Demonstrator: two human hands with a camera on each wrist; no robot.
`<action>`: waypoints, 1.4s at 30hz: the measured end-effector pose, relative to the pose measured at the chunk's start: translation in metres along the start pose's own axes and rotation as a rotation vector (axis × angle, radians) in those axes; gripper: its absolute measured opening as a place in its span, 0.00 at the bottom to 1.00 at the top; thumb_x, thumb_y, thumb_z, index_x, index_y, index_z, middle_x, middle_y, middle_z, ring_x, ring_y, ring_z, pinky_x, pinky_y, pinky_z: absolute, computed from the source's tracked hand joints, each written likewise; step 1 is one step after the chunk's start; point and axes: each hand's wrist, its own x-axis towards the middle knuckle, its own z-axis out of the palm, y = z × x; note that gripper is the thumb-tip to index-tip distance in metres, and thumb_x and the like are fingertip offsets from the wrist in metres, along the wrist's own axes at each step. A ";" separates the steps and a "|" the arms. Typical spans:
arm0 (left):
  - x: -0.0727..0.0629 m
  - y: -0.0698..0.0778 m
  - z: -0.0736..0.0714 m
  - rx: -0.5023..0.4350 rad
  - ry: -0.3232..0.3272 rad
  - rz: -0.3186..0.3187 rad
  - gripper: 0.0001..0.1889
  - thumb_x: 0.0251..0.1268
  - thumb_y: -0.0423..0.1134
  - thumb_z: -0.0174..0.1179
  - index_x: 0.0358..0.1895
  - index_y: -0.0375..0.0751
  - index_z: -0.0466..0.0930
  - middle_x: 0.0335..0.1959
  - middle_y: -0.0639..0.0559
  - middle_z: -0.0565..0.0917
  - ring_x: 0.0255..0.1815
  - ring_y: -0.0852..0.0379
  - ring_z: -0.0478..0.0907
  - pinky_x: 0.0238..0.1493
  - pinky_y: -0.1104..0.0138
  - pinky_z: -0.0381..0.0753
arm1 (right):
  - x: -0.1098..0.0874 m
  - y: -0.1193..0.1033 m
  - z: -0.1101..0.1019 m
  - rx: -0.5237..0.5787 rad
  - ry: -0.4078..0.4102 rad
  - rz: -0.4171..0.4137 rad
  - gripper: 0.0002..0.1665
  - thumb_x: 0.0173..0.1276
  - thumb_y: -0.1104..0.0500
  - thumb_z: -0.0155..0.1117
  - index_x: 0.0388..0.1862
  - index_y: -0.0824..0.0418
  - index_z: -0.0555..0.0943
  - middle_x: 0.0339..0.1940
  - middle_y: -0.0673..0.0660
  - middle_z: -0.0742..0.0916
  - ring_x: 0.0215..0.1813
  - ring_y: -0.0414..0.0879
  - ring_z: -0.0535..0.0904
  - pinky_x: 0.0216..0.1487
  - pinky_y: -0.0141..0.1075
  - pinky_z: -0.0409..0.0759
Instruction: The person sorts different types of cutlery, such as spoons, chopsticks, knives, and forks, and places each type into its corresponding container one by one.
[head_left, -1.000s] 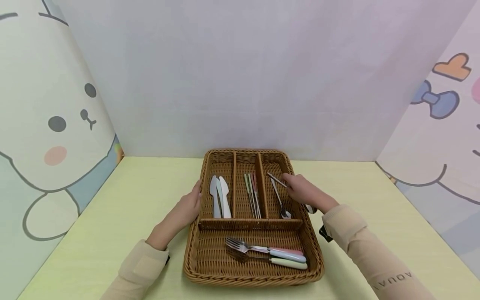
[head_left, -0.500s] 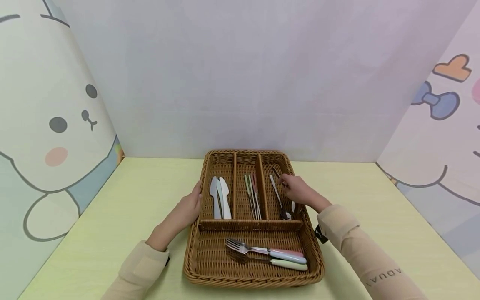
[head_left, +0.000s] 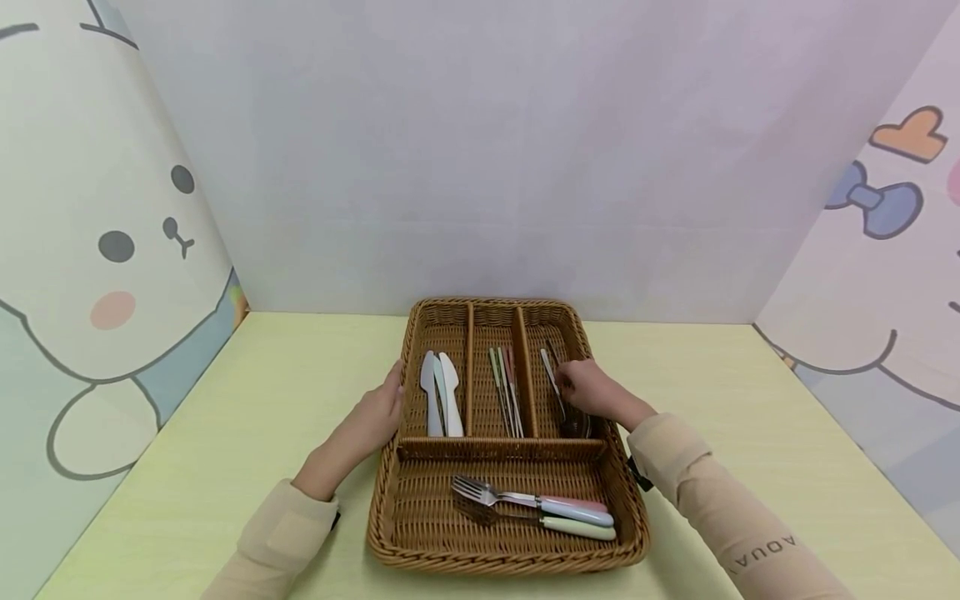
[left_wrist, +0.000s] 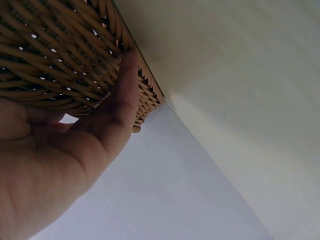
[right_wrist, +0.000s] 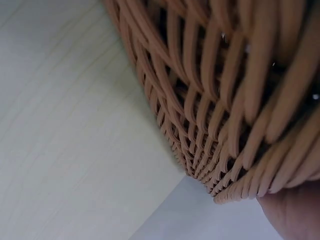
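Observation:
A brown wicker cutlery basket [head_left: 510, 565] stands on the table. My left hand [head_left: 377, 414] grips its left side, with fingers [left_wrist: 127, 95] against the outer weave in the left wrist view. Inside the right rear compartment, my right hand [head_left: 596, 390] pinches a spoon; its handle [head_left: 552, 353] shows dark beyond the fingers, and its bowl lies low in the compartment. A second spoon [head_left: 549, 369] lies just left of it. The right wrist view shows mostly the outer weave [right_wrist: 200, 95], with a bit of the hand [right_wrist: 295, 212] at the lower right corner.
Butter knives [head_left: 442, 396] lie in the left rear compartment, and thin cutlery with coloured handles [head_left: 504, 392] in the middle one. Several forks [head_left: 536, 502] occupy the front compartment. Wooden dividers [head_left: 525, 375] part the sections. A pale wall [head_left: 487, 167] rises behind the yellow table [head_left: 315, 358].
My right hand has brought the spoon from over the basket's right rim down and left into the right rear compartment. The left hand stays on the basket's side.

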 end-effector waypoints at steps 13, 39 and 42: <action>-0.001 -0.001 0.000 0.011 0.019 0.021 0.26 0.74 0.34 0.30 0.69 0.23 0.42 0.46 0.26 0.76 0.49 0.37 0.76 0.55 0.48 0.72 | 0.000 -0.001 0.004 -0.066 -0.020 0.004 0.07 0.56 0.75 0.56 0.27 0.67 0.79 0.21 0.56 0.80 0.21 0.42 0.67 0.23 0.33 0.64; 0.000 0.001 0.000 0.011 0.005 0.016 0.26 0.74 0.35 0.31 0.69 0.24 0.41 0.62 0.26 0.65 0.60 0.35 0.67 0.59 0.48 0.69 | -0.016 0.001 0.005 -0.148 0.084 -0.181 0.08 0.59 0.68 0.60 0.38 0.66 0.81 0.37 0.60 0.80 0.40 0.51 0.76 0.39 0.43 0.78; 0.000 0.000 0.000 0.017 0.006 0.017 0.26 0.74 0.35 0.31 0.69 0.24 0.41 0.62 0.26 0.65 0.60 0.35 0.67 0.59 0.48 0.69 | -0.026 0.003 0.003 -0.130 0.173 -0.212 0.09 0.60 0.68 0.60 0.41 0.67 0.80 0.40 0.61 0.79 0.42 0.52 0.75 0.41 0.44 0.77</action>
